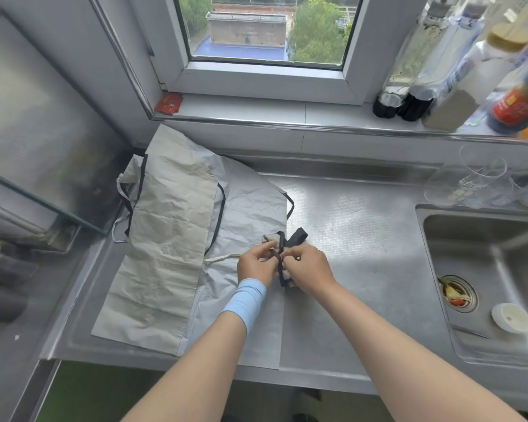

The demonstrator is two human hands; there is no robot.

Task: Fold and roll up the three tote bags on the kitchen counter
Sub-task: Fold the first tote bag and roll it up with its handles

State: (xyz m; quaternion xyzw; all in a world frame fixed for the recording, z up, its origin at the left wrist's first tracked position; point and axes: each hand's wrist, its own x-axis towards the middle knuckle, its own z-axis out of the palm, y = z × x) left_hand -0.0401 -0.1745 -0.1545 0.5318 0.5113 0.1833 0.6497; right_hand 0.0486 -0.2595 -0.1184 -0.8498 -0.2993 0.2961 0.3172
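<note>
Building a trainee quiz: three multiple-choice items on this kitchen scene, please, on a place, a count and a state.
1. Where is the white bowl? A in the sink; B on the sill; C on a bag.
2. How many bags lie flat on the counter? A none; B two; C four.
3. The left hand and right hand are: A open; B holding bottles; C gripping a rolled bag's strap.
Key: A, it sits near the drain; B, beige bag over grey bag; C, both pinch the dark strap.
</note>
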